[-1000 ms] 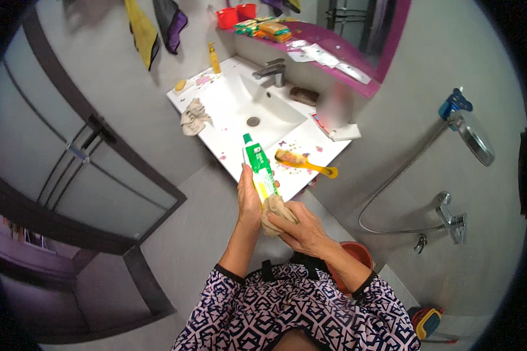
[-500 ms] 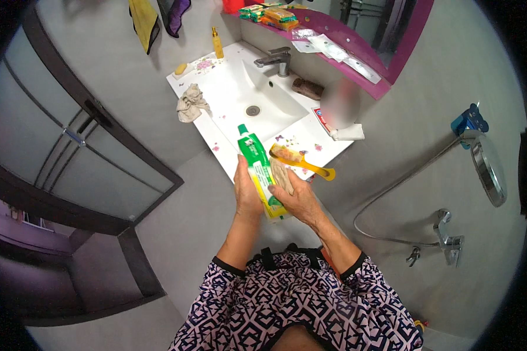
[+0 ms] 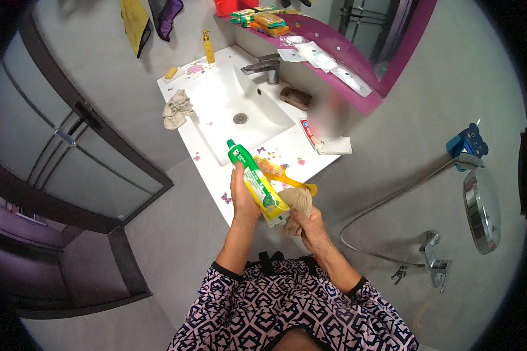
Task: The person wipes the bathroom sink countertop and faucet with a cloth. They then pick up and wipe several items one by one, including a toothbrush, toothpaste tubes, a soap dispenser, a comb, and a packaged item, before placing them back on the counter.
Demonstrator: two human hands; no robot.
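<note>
A green, white and yellow toothpaste tube lies tilted across my left hand, its green cap pointing toward the sink. My left fingers are closed round its side. My right hand grips a crumpled beige cloth against the lower end of the tube. Just beyond the cloth, a yellow comb rests on the near part of the white countertop, partly hidden by the tube and the cloth.
Beyond my hands is the white sink with a chrome faucet. Around it are a second crumpled cloth, a yellow pump bottle, a soap bar, a brown brush-like object and a white tube. A purple shelf holds packets.
My right hand has moved down with the cloth, from the tube's middle to its lower end. More of the tube's printed face now shows. The whole view has shifted slightly.
</note>
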